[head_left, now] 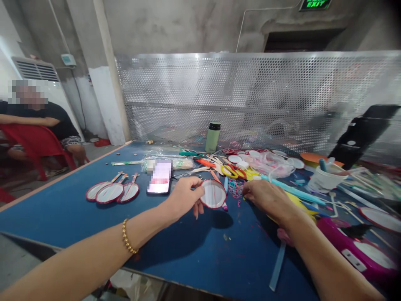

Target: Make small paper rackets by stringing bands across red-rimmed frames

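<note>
My left hand [187, 194] grips the edge of a small round disc [213, 194], whitish with a dark red rim, held up above the blue table. A gold bead bracelet [128, 237] is round the left wrist. My right hand [266, 197] reaches to a pile of small coloured loops [235, 187], with its fingers drawn together at the pile's right edge. Whatever those fingertips hold is too small to make out. Left of the phone [160, 177] lie several similar red-rimmed discs [109, 192] on short wooden sticks, overlapping each other.
Scissors [230, 170], tangled clear pink plastic [265, 163] and a green bottle [213, 138] stand or lie towards the back. At right are a white cup [327, 177], blue glue sticks [294, 190] and a magenta device [354, 251]. A perforated metal screen [194, 92] borders the table; a person sits far left.
</note>
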Tool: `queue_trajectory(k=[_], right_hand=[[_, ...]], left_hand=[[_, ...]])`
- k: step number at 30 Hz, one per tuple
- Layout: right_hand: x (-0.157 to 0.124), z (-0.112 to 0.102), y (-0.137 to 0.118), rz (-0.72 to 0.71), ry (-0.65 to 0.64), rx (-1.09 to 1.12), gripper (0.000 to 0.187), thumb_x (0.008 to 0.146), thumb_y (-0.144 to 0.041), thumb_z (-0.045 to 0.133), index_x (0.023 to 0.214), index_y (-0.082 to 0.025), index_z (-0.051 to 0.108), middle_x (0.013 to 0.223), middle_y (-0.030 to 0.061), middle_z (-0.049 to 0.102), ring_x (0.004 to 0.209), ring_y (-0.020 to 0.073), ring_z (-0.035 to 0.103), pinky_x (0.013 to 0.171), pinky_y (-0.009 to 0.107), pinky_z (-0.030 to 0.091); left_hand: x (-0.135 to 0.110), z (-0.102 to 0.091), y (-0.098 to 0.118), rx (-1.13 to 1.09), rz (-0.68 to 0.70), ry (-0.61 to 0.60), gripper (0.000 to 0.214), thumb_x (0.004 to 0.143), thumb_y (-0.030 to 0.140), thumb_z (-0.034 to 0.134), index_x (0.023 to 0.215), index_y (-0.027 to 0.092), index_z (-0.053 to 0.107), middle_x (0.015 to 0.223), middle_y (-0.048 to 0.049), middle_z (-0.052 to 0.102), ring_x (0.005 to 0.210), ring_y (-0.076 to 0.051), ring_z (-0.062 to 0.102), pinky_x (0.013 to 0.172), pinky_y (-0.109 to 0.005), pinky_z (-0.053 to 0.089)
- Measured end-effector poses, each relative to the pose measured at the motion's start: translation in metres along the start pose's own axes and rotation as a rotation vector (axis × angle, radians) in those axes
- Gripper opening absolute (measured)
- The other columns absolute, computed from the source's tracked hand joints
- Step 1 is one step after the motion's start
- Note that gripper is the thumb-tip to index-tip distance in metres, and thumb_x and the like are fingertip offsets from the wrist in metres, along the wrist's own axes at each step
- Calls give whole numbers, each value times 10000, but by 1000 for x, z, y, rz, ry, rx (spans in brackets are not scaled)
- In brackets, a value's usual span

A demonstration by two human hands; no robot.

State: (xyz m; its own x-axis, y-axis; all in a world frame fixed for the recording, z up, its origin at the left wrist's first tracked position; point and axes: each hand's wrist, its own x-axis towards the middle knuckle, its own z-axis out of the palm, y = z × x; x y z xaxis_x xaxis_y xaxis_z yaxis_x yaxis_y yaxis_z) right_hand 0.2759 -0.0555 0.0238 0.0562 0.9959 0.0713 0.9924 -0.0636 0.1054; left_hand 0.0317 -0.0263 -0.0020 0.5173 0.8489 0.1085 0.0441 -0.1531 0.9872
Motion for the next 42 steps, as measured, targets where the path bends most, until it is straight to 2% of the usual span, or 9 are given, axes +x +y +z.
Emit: queue_trajectory(k=[3,7,10,15,22,28,36,39,42], right_hand=[[1,2,-3,-16,-23,-36,215,802,-191,547,896,-238,735,947,85,725,930,254,663,622,276,339],[2,4,-4,-24,3,-62,188,825,-172,510,821,-197,696,884,96,711,840,233,654,594,279,304],[1,1,0,-15,36,-69,190,856,-204,496,834,-178,683,884,102,699,818,216,638,596,278,296],[0,-9,12,81,98,-26,231,878,-267,475,837,-221,698,836,55,695,726,176,612,563,258,283],[2,-1,17,-28,37,35,228,838,-229,481,769,-204,697,745,40,670,609,132,562,537,252,266],[-2,-1,5,-63,32,-106,197,844,-181,511,826,-195,707,860,71,702,762,172,635,582,248,317],[-1,4,-10,-89,47,-195,261,901,-144,451,885,-121,711,943,173,702,890,251,655,680,296,368],[0,3,-8,-101,51,-169,245,873,-130,462,874,-133,707,937,149,709,879,228,653,670,280,362],[2,-1,1,-78,59,-106,177,818,-181,519,845,-174,694,894,87,711,791,184,643,602,251,337]], left_hand=[[0,0,-1,4,2,-2,120,824,95,456,751,144,538,469,-8,576,372,-145,572,336,-208,434],[-1,1,1,5,-2,-2,116,819,85,455,758,143,536,465,-4,571,378,-146,577,340,-205,434],[-2,1,4,6,-17,-1,130,819,74,442,755,145,529,457,-1,567,359,-139,561,339,-205,433],[-3,1,8,29,-30,-4,126,833,89,447,752,145,525,438,-4,568,320,-122,525,330,-193,414],[-4,1,7,50,-21,-8,111,849,125,456,767,142,529,448,-5,575,335,-126,541,332,-196,423],[-4,1,7,50,-20,-16,106,844,132,459,767,144,531,455,-6,578,339,-125,539,335,-200,427],[-5,1,9,41,-27,-8,107,835,127,472,748,146,529,444,5,563,336,-112,538,337,-180,420],[-5,1,9,37,-17,-6,111,837,125,469,756,138,543,453,-2,572,338,-114,540,337,-181,418],[-5,0,9,33,-13,-9,104,837,125,467,772,133,548,448,-1,569,332,-113,532,340,-184,418]])
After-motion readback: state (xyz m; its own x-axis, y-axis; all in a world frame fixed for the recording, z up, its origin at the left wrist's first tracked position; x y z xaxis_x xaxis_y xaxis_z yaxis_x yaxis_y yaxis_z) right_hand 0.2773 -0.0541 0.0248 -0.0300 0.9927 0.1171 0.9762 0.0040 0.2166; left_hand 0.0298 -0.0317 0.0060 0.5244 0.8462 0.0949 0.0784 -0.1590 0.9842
